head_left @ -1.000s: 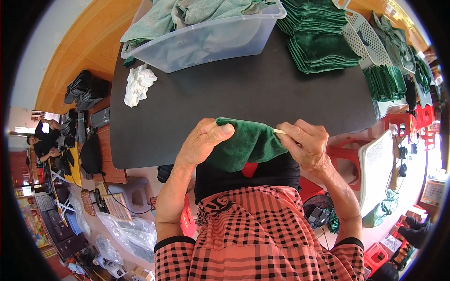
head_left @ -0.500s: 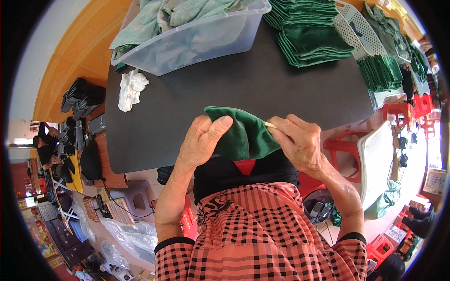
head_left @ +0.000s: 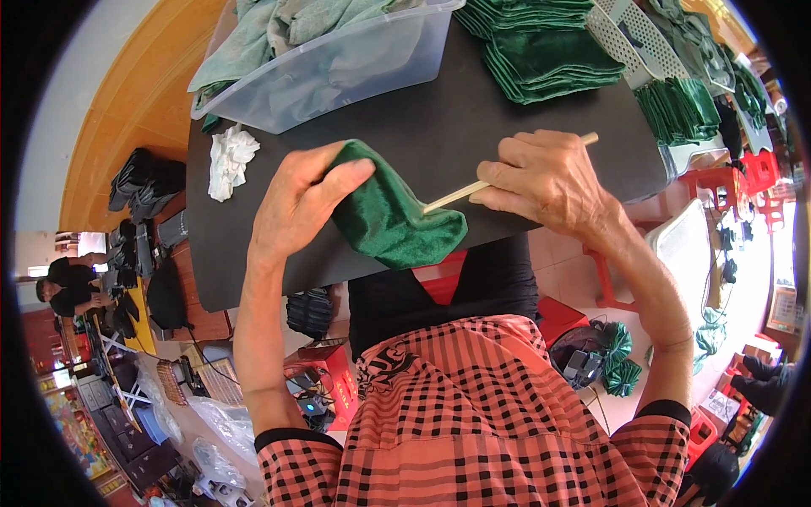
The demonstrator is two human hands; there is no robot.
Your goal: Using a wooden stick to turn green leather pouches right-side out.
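Observation:
A green velvet pouch [head_left: 390, 218] is pinched at its upper left edge in my left hand [head_left: 296, 198], thumb across the front, the other fingers mostly hidden behind the cloth. My right hand [head_left: 545, 182] is closed around a thin, pale wooden stick [head_left: 452, 198]. One end pokes out past the knuckles on the far right; the other meets the pouch's right edge, where the cloth dents inward. Whether that tip goes inside the fabric or only presses on it, I cannot tell. Both hands are above the near part of the dark table [head_left: 253, 262].
A clear plastic bin [head_left: 363, 72] of pale green cloth stands at the far left, with crumpled white tissue [head_left: 231, 160] nearby. Stacked green velvet pieces [head_left: 553, 63] lie at the far right beside a white perforated basket [head_left: 634, 42]. Red stools [head_left: 718, 182] stand beyond the table's right edge.
My hands have moved apart, the left going left with the pouch, the right going right and up with the stick. Much more of the stick shows, and the pouch has turned and bent.

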